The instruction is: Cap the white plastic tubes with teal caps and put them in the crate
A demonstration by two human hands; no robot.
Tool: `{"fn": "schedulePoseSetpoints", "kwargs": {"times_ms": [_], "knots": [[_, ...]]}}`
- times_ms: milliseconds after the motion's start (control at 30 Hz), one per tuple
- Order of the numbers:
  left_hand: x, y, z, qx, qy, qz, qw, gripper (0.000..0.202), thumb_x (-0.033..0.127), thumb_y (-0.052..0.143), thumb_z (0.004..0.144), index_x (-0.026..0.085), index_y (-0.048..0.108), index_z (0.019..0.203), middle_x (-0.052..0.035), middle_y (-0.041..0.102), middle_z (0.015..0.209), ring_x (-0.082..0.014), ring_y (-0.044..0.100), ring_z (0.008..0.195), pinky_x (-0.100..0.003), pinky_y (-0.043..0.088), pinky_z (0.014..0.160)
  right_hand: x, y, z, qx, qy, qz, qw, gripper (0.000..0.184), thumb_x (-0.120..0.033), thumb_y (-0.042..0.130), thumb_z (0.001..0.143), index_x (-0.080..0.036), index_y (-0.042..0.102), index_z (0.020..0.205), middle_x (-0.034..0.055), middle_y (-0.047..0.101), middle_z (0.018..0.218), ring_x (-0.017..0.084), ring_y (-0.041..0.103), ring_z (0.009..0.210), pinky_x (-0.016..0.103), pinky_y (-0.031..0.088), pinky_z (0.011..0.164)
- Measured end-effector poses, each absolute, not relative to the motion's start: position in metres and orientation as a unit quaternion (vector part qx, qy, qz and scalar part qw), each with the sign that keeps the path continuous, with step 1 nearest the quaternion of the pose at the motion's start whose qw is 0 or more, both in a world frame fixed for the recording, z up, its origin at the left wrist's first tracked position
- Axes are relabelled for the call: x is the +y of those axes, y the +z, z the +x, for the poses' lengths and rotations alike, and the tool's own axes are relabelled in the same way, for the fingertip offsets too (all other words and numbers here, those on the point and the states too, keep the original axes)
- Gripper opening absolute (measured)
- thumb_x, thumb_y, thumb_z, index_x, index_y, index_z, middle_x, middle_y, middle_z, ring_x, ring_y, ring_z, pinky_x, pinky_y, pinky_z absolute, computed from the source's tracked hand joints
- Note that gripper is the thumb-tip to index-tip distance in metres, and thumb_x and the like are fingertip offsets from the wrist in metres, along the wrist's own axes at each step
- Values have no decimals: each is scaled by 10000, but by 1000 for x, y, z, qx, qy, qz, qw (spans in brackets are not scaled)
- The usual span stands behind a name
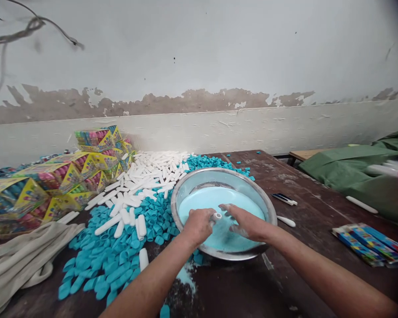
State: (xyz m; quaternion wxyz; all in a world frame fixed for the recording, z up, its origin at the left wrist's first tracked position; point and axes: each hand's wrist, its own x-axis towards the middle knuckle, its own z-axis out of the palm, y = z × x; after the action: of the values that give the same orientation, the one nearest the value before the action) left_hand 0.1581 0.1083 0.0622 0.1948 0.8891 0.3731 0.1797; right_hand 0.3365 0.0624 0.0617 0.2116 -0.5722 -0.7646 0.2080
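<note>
A round metal basin (pixel 272 201) holds pale blue powder (pixel 234 196). Over it, my left hand (pixel 199 224) is closed around a small white plastic tube (pixel 217 216), whose ring-shaped end pokes out past the fingers. My right hand (pixel 247 223) is just beside it, fingers apart and dusted with powder, with nothing visible in them. To the left of the basin spreads a heap of turquoise plastic caps (pixel 119 256). White plastic tubes (pixel 155 170) lie piled behind and partly on top of the caps.
Stacked packs (pixel 66 172) in yellow printed boxes stand at the left, a beige cloth (pixel 29 260) in front of them. On the dark table (pixel 311 256) lie a white piece (pixel 286 221), a dark-and-white item (pixel 284 199) and colourful packets (pixel 371 243). Green sheeting (pixel 351 170) is at right.
</note>
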Motion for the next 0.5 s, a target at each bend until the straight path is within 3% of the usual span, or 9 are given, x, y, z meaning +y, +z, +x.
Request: {"fn": "schedulePoseSetpoints", "kwargs": {"times_ms": [67,133,200,300,400,433,500], "knots": [[111,63,150,356,197,894,190,286,79,489,742,231,671,902,-23,695,933,-198,605,939,-312,388,876,61,59,340,-799,102,-580,120,406,-119,626,628,-149,603,1032,133,575,1128,271,519,1058,416,324,969],[113,64,144,344,212,896,186,331,44,479,731,238,670,920,-10,691,966,-185,595,965,-307,378,897,59,56,341,-793,44,-605,63,167,-164,558,748,-125,648,883,143,620,968,276,574,949,431,354,926],[113,62,142,332,230,895,191,337,39,484,730,234,666,938,-10,687,989,-181,592,973,-305,386,894,58,54,338,-782,22,-619,66,252,-84,435,803,-107,632,957,164,604,999,253,586,924,390,403,860],[108,62,139,310,271,884,222,285,71,501,748,224,667,923,-18,687,987,-183,592,957,-306,401,891,56,53,334,-799,-17,-594,87,443,-10,475,736,-150,561,1147,164,489,1248,259,493,1110,361,384,900],[100,69,122,318,334,839,290,186,165,533,771,200,651,910,-23,680,957,-179,588,934,-290,413,880,56,55,332,-787,-5,-611,82,200,-131,510,786,-137,658,920,147,612,1044,269,574,969,372,427,847],[97,73,111,326,352,817,319,161,203,541,775,187,642,900,-23,675,937,-177,589,914,-282,424,859,56,55,331,-780,1,-621,84,205,-139,476,808,-126,657,905,153,618,1017,266,587,936,375,439,828],[88,79,84,349,374,770,382,168,274,537,788,167,617,890,-25,658,892,-171,593,845,-267,457,777,54,54,329,-783,-15,-610,120,300,-87,412,809,-107,612,1031,184,561,1142,278,549,1025,402,426,857]]}}
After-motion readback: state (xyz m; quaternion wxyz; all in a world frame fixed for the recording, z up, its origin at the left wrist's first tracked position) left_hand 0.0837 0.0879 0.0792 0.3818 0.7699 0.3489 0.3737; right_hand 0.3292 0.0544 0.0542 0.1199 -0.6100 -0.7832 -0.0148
